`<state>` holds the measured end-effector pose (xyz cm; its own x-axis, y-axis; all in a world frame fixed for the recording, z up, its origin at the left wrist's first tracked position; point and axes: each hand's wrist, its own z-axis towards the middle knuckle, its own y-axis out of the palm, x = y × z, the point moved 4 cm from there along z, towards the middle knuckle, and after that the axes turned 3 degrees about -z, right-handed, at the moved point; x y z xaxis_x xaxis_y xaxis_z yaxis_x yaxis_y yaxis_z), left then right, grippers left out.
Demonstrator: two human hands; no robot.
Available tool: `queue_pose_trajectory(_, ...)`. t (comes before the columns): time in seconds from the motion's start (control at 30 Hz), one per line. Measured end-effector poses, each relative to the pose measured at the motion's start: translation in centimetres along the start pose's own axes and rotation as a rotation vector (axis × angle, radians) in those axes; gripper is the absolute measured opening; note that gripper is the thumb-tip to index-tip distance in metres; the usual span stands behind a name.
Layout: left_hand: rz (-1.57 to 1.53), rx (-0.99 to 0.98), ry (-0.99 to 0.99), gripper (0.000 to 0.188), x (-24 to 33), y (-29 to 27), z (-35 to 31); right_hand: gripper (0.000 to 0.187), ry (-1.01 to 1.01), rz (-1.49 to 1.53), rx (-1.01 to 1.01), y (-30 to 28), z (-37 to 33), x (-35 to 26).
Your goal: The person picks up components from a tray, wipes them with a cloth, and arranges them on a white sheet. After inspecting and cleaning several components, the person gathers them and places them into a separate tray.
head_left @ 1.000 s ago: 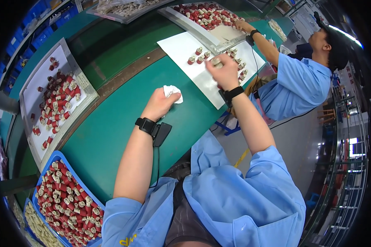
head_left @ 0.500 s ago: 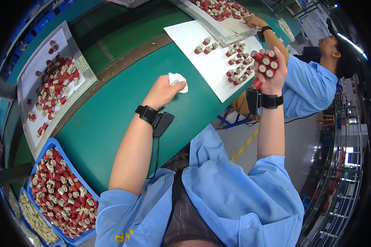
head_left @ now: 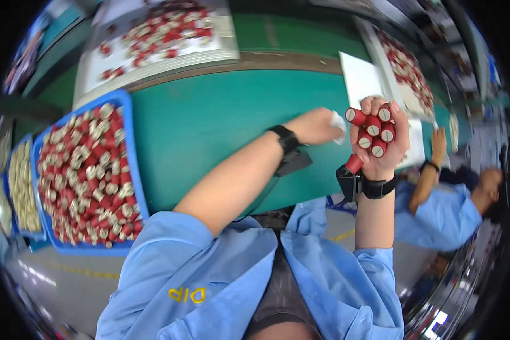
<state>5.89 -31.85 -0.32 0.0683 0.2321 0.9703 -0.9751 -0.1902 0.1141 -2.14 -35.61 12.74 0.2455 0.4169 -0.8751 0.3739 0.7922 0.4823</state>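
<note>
From where I stand, the work looks only partway along: the right hand (head_left: 389,162) has one cluster of red cylinders (head_left: 373,126) gathered, and far more are left, heaped in the blue bin (head_left: 131,141) beyond the tabletop's left end and scattered in the framed tray (head_left: 226,42) past its far edge. What lies on the white sheet (head_left: 358,76) toward the tabletop's far right corner is mostly hidden behind that hand, so I can't tell how much is done there. The cylinders sit right in the upturned palm, fingers curled around them, pale slotted ends showing, with one lower down against the heel of the hand. Just beside, over the right part of the green tabletop (head_left: 221,113), the left hand (head_left: 313,127) is closed on a wadded white cloth (head_left: 338,127).
</note>
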Motion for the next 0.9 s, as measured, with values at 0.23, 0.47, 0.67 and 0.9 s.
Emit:
queue_pose_trajectory(0.23, -0.181, 0.011, 0.334, 0.043, -0.1, 0.1, -0.6, 0.034, 0.127, -0.227, -0.185, 11.4, 11.6, 5.6)
queue_pose_trajectory(0.47, 0.028, -0.061, 0.165, 0.046, 1.5, -0.6, -1.9, 0.031, 0.155, 0.206, -0.630, 17.4, 25.3, 12.9)
queue_pose_trajectory(0.67, 0.030, 0.228, -0.172, 0.040, -5.9, 0.4, -1.4, 0.031, 0.086, -0.049, -0.390, 19.7, 28.3, 16.7)
queue_pose_trajectory(0.9, -0.361, 0.238, 0.054, 0.035, -12.3, 3.1, 0.6, 0.034, -0.032, -0.373, -0.134, 17.7, 29.5, 17.4)
